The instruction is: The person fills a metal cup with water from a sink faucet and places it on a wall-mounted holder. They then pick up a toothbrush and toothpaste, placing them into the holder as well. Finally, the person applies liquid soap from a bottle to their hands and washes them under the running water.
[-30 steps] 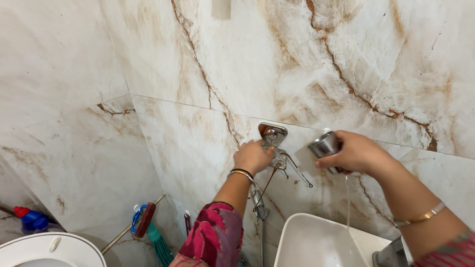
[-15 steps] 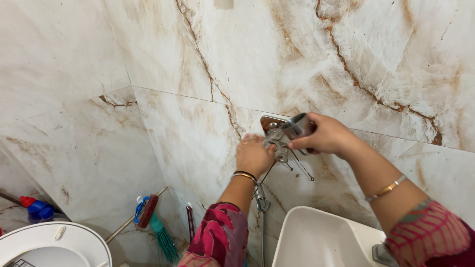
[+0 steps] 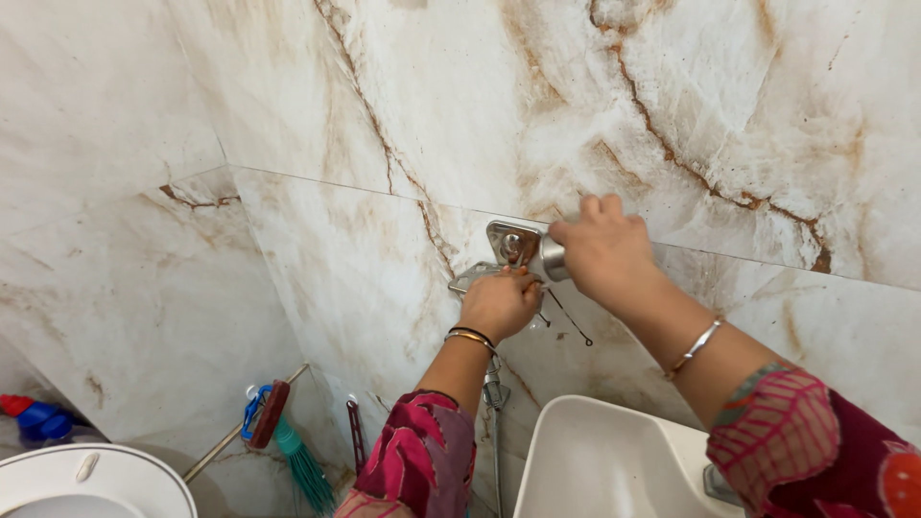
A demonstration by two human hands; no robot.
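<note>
Right hand (image 3: 602, 251) closed around a small steel cup (image 3: 551, 258), lying sideways, mouth toward the metal wall bracket (image 3: 510, 244), touching it, left hand (image 3: 498, 303) gripping the bracket's lower part, white basin (image 3: 595, 460) below, inside seems empty.

Left hand (image 3: 499, 302): bare; wrist carries two thin bangles side by side, one dark, one gold-coloured metal (image 3: 468, 337). Forearm bare up to a loose fabric sleeve (image 3: 417, 460), magenta-pink with dark red and green leaf-like print.

Right hand (image 3: 602, 251): bare; forearm carries one slim silver-and-gold-coloured metal bangle (image 3: 696, 346), sitting well up from the wrist. Sleeve (image 3: 796, 436) of pink-red cloth with a pale grid pattern, trimmed green at the cuff, turning dark maroon toward the elbow.
</note>
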